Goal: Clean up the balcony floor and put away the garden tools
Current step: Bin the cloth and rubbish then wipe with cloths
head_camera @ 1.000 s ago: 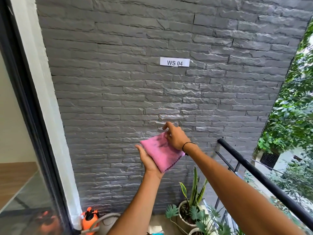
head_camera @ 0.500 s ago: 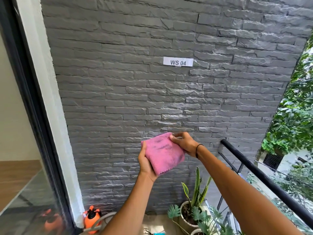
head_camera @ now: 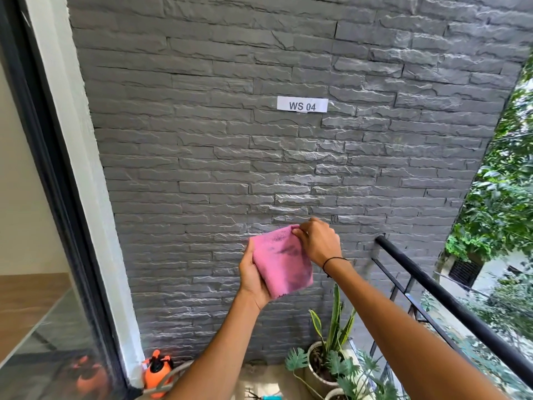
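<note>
Folded pink cloth (head_camera: 284, 264) with dark smudges, held up between both hands before a grey stone wall (head_camera: 202, 168).

The left hand (head_camera: 253, 280) cups its lower edge; the right hand (head_camera: 318, 241) pinches the top corner. Below the grip stand potted plants (head_camera: 331, 359) and an orange sprayer (head_camera: 155, 370); to its right runs a black railing (head_camera: 450, 307). Above, a label (head_camera: 302, 104) reads "WS 04".

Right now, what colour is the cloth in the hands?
Pink, with dark grey smudges on its face. The cloth shows clearly in the head view.
</note>
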